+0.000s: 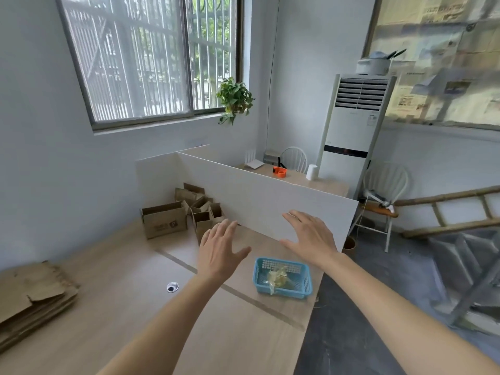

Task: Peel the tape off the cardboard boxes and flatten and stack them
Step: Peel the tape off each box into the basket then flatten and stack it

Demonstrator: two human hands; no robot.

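Several open cardboard boxes stand at the table's far left corner: a large one (164,222) and smaller ones (203,209) behind and beside it. A stack of flattened cardboard (32,296) lies at the near left edge. A blue basket (281,277) holds a wad of peeled clear tape (277,277). My left hand (219,250) hovers over the table with straight fingers, just in front of the small boxes, holding nothing. My right hand (311,235) is raised with spread fingers in front of the white partition, above the basket, holding nothing.
A white partition (265,201) walls the table's far side. A cable hole (172,287) sits in the wooden tabletop (121,307). Beyond the partition lie an orange tape dispenser (280,171) and a white cup (311,172). Chairs, an air conditioner and a ladder stand right.
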